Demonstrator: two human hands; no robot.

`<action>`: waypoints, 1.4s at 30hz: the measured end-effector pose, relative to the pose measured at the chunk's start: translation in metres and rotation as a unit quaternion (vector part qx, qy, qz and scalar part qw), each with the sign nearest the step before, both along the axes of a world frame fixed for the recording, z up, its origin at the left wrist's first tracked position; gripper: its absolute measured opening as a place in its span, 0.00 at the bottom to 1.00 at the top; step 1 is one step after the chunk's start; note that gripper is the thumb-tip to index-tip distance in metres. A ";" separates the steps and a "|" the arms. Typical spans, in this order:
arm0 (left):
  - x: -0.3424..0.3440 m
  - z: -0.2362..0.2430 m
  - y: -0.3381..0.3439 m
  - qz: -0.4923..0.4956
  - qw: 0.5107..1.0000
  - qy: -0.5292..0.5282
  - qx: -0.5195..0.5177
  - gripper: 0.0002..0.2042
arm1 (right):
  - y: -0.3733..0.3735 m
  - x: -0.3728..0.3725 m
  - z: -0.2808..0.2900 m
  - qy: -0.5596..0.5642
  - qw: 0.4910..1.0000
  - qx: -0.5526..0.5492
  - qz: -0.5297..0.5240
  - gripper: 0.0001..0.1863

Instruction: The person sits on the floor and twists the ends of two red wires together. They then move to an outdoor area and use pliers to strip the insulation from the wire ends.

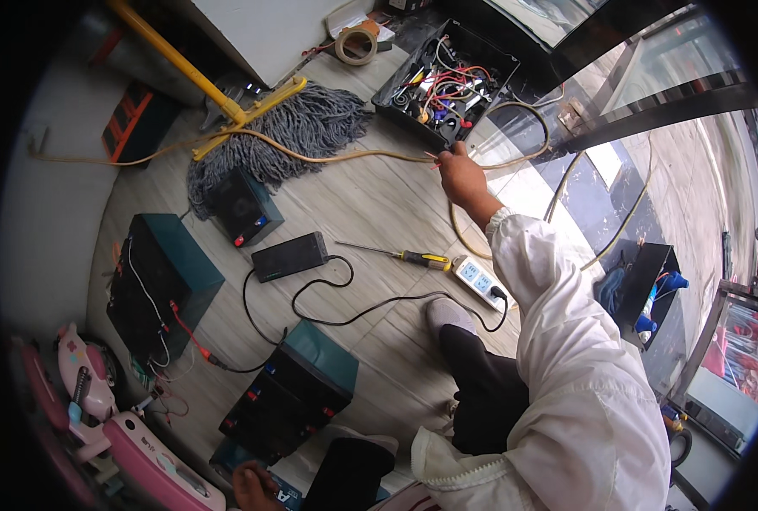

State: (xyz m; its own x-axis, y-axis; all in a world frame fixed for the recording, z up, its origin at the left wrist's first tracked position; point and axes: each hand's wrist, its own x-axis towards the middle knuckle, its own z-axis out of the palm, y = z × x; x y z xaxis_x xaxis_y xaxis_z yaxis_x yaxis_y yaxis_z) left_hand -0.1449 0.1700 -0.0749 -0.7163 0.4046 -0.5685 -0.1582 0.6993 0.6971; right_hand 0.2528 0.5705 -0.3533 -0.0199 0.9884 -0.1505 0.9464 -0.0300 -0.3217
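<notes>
My right hand point(464, 180) reaches forward over the floor, just short of the black bin of tools and wires point(403, 113). Its fingers are closed, and thin red wire point(436, 165) pokes out at the fingertips. A beige cable point(336, 157) runs across the floor to beside this hand. At the lower edge, my left hand point(256, 487) shows only in part, fingers curled; whatever it may hold is hidden. It is nearest a black and green battery point(315, 366). A yellow and black screwdriver point(426, 258) lies next to a white power strip point(479, 279) with one black plug in it.
A black charger point(289, 256) trails its cords on the tiles. Two more batteries point(174, 255) point(244, 209) stand left, near a grey mop point(294, 136). A pink ride-on toy point(153, 460) fills the lower left. Tape point(357, 44) lies behind; a dark box point(651, 289) stands right.
</notes>
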 end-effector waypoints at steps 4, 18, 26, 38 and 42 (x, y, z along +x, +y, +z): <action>-0.003 -0.003 -0.004 0.003 1.000 -0.005 -0.002 0.08 | -0.047 -0.010 0.010 0.018 0.999 -0.030 0.004 0.09; 0.004 0.002 -0.001 -0.034 0.999 0.001 -0.009 0.09 | -0.097 -0.003 0.015 0.192 0.981 0.006 0.031 0.12; 0.008 0.003 0.003 -0.031 0.999 0.002 -0.015 0.10 | -0.047 0.042 0.017 0.536 0.753 -0.038 -0.380 0.11; 0.005 0.001 -0.001 -0.057 0.998 -0.002 -0.006 0.09 | -0.045 0.069 0.010 0.742 0.538 -0.114 -0.382 0.12; 0.008 0.002 0.002 -0.055 0.998 -0.003 -0.013 0.09 | -0.048 0.071 0.003 0.726 0.556 -0.121 -0.387 0.12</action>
